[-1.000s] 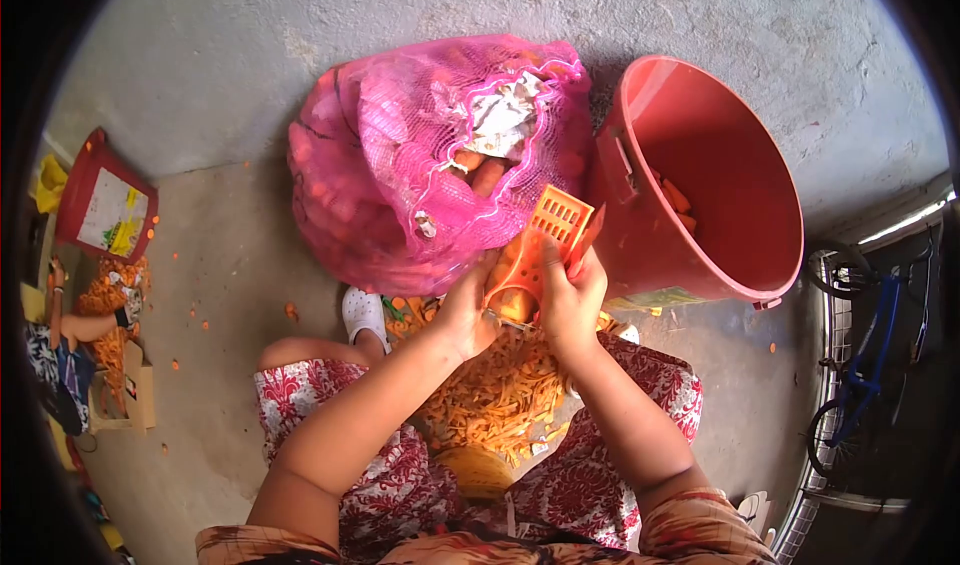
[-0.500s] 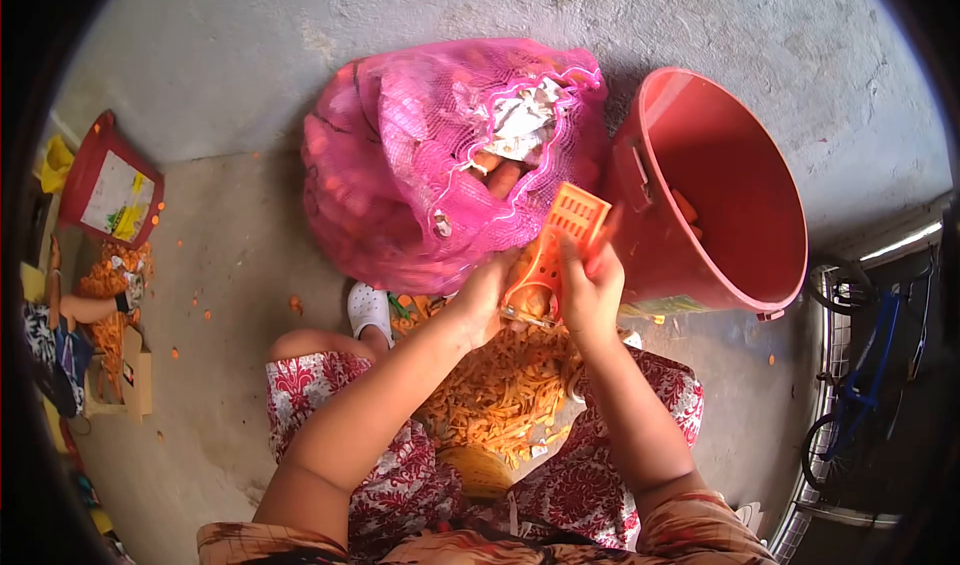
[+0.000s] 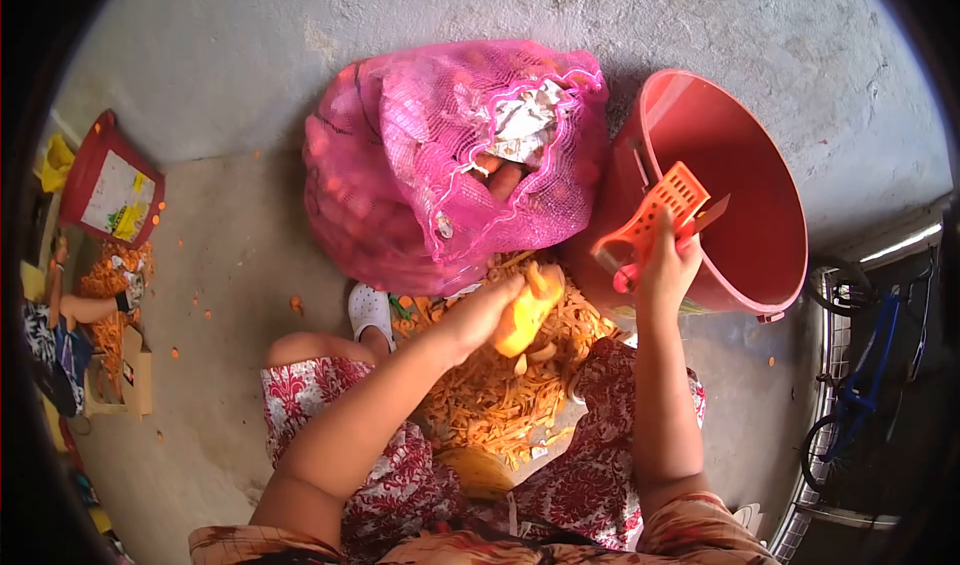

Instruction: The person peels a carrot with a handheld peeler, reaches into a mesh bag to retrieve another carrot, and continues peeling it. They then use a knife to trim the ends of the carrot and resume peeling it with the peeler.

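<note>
My left hand (image 3: pixel 488 310) holds a yellow-orange peeled carrot (image 3: pixel 525 317) over a heap of orange peelings (image 3: pixel 490 395) on the floor between my legs. In my right hand (image 3: pixel 666 265) is an orange peeler (image 3: pixel 655 210) with a slotted, perforated body, together with a red-handled knife whose blade (image 3: pixel 712 213) points right. That hand is at the near rim of a large red bucket (image 3: pixel 650 115). A pink mesh sack (image 3: pixel 400 165) of carrots stands beyond my hands, its mouth partly open on a few carrots (image 3: pixel 506 181).
A grey wall (image 3: pixel 250 55) runs behind the sack. At the far left, another person's arm (image 3: pixel 90 308) is near more peelings, a cardboard box (image 3: pixel 136 375) and a red container (image 3: pixel 95 175). A blue bicycle (image 3: pixel 872 355) stands at the right.
My hands have moved apart. The peeler went right to the bucket with my right hand, while my left hand keeps the carrot, now uncovered. Carrot pieces seen inside the bucket are now hidden.
</note>
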Tool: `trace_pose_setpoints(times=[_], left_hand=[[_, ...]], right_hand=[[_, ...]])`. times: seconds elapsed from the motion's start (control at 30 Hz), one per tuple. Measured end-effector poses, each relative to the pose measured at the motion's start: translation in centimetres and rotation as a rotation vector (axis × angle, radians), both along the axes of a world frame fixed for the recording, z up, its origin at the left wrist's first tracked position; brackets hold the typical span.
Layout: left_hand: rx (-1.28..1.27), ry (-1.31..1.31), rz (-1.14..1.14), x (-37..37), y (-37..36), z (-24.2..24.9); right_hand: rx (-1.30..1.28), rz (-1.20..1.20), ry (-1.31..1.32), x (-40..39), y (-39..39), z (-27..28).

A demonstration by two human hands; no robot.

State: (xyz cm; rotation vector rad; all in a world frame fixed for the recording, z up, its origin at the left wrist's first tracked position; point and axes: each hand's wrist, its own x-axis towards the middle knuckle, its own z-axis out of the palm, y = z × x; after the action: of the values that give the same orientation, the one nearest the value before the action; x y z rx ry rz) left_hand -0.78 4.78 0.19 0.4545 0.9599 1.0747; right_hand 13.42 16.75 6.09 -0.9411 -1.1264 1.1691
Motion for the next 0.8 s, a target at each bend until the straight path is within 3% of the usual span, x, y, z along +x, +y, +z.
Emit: trace_pose_setpoints(times=[0.13,0.23,0.33,0.53,0.57,0.67,0.8], left_hand=[[-0.064,-0.299,0.156,-0.7,0.6,0.7],[-0.009,-0.434,0.074,-1.3,0.6,0.3],[-0.036,-0.412,0.141,-0.7,0.9,1.4],[-0.063,-0.566,0.194,-0.1,1.1,1.0],[-0.067,-0.578,0.199,0.2,1.1,1.5],[-0.114,-0.635,0.322,1.3,1.6,2.7],[-0.009,-0.672,0.193,1.5,1.8,1.4]], right_hand=[[-0.135,0.109,0.100,-0.6,-0.5,-2.1],[-0.196,0.246,-0.038,-0.4,-1.6,-2.0],[-0.217,0.242,-0.060,-0.5,-2.4,-0.9],[-0.091,0.227,-0.231,-1.2,-4.5,0.7],[-0.156,0.287,-0.178,-1.3,-4.9,1.4],[-0.034,0.315,-0.162,-1.6,-5.3,1.0],[0.119,0.274,-0.148,-2.4,-6.2,-0.1]])
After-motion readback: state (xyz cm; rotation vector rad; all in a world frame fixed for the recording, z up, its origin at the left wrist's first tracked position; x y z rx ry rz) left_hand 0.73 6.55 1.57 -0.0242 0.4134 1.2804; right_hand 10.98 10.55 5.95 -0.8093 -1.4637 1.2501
